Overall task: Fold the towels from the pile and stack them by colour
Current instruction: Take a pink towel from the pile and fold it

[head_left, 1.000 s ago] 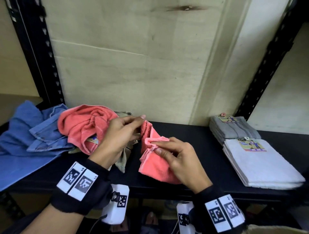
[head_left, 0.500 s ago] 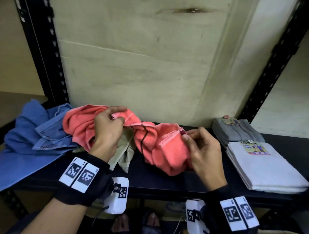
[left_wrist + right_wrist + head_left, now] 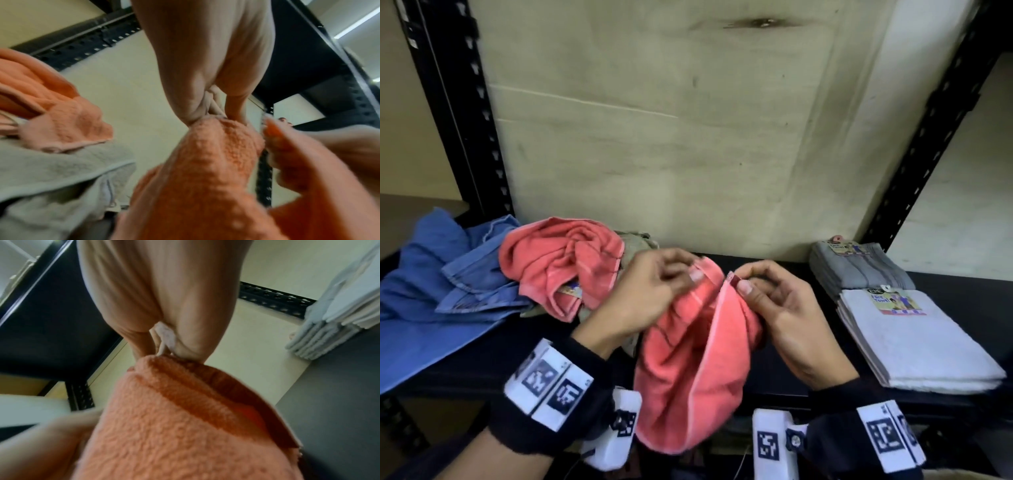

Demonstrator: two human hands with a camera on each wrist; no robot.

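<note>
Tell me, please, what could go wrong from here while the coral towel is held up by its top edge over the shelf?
The left hand and right hand only pinch the coral towel at its top edge, so a corner might slip free. Its lower part hangs past the shelf front and could perhaps drop to the floor. The crumpled pile lies close beside the left hand, so a wide swing may snag it.

A: Where was the head view placed?
B: Above and behind both wrists, facing forward and down at the black shelf (image 3: 592, 346) and the back panel (image 3: 654, 137).
A: And the wrist views?
B: Each sat under its wrist, very near, looking up along the palm at the pinching fingers (image 3: 236, 107) (image 3: 144, 344).
A: What did they share?
B: All three showed the coral towel (image 3: 688, 370) (image 3: 195, 178) (image 3: 164, 426); the right wrist and head views also shared the folded stacks (image 3: 914, 342) (image 3: 329, 331).
</note>
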